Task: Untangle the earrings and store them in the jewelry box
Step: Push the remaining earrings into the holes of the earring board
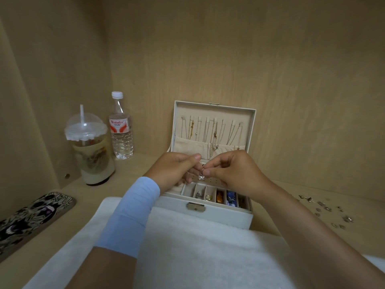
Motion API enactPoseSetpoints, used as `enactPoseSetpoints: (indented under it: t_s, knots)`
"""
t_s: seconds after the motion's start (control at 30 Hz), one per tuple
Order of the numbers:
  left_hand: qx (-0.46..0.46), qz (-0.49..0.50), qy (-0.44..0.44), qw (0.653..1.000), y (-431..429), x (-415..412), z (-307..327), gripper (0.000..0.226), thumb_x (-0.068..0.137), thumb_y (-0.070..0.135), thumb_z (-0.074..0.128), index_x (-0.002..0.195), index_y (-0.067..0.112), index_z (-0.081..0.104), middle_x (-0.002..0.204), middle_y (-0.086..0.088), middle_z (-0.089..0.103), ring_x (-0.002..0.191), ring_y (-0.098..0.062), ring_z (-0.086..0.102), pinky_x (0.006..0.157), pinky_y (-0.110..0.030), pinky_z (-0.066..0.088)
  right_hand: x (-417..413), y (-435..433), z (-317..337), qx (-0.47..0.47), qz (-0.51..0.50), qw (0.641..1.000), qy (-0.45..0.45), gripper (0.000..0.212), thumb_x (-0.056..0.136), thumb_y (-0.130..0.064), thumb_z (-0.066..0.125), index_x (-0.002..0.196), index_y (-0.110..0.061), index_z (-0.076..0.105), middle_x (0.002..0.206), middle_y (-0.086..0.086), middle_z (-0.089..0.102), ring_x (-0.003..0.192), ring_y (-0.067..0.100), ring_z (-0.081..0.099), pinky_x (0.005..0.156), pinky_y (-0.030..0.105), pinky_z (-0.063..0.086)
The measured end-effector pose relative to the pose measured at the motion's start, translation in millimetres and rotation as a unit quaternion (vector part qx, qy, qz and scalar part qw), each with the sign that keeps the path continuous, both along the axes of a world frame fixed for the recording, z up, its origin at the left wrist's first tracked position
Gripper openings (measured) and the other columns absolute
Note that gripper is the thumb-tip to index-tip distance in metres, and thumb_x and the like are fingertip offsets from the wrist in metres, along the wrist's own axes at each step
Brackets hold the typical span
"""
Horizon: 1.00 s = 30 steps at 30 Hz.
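In the head view, both hands are up close together over the open jewelry box. The left hand and the right hand each pinch a tiny shiny earring with the fingertips. It hangs between them, just above the box's tray.

The box sits in the middle of the wooden shelf. Its lid stands up at the far side, with thin necklaces hanging inside. The near row of little slots holds rings and colored beads.

A white towel lies near, touching the box's front. More loose earrings lie spread on the shelf to the right, apart from the box.

Far left stand a water bottle and a cup with a straw, side by side. A patterned phone case lies near left. A blue sleeve covers the left forearm.
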State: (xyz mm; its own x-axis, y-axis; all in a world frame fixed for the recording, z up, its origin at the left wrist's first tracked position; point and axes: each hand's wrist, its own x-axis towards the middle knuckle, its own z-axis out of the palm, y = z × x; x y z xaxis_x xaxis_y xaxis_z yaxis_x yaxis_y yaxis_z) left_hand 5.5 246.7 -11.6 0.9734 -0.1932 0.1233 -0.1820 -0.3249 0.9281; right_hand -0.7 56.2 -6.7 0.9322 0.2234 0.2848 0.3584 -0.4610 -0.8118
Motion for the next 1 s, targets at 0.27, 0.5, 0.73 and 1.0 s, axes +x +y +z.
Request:
enactPoseSetpoints:
  t_s: [0.27, 0.5, 0.73, 1.0]
  knots:
    - [0.324, -0.033, -0.093, 0.941, -2, -6, -3, 0.019, 0.085, 0.029, 0.061, 0.080, 0.038, 0.077, 0.085, 0.020, 0.062, 0.095, -0.005, 0.056, 0.088, -0.026, 0.049, 0, 2, -9, -0.226, -0.063, 0.971, -0.047, 0.008, 0.086, -0.038, 0.073, 0.078, -0.036, 0.073, 0.082, -0.017, 0.070, 0.080, 0.001, 0.064, 0.077, 0.037, 0.057]
    - [0.335, -0.046, -0.064, 0.939, -3, -10, 0, 0.018, 0.086, 0.033, 0.061, 0.085, 0.035, 0.079, 0.101, 0.019, 0.060, 0.107, -0.006, 0.050, 0.097, -0.032, 0.046, 1, 0, -8, -0.232, -0.066, 0.969, -0.058, 0.011, 0.088, -0.038, 0.071, 0.078, -0.034, 0.071, 0.081, -0.016, 0.070, 0.079, 0.002, 0.064, 0.078, 0.038, 0.057]
    - [0.262, 0.018, -0.109, 0.959, 9, -4, 0, 0.014, 0.086, 0.024, 0.065, 0.090, 0.037, 0.071, 0.098, 0.019, 0.062, 0.090, -0.003, 0.058, 0.083, -0.022, 0.047, -3, 9, -8, -0.245, -0.020, 0.968, -0.057, 0.005, 0.086, -0.035, 0.071, 0.083, -0.036, 0.075, 0.084, -0.018, 0.070, 0.082, 0.001, 0.064, 0.080, 0.039, 0.057]
    - [0.329, 0.008, -0.126, 0.936, 2, 1, -12, 0.012, 0.084, 0.033, 0.061, 0.084, 0.042, 0.068, 0.104, 0.013, 0.061, 0.109, -0.010, 0.050, 0.097, -0.033, 0.046, -7, 5, -3, -0.284, 0.033, 0.958, -0.039, 0.009, 0.090, -0.032, 0.070, 0.089, -0.034, 0.079, 0.085, -0.018, 0.068, 0.084, 0.000, 0.063, 0.083, 0.034, 0.055]
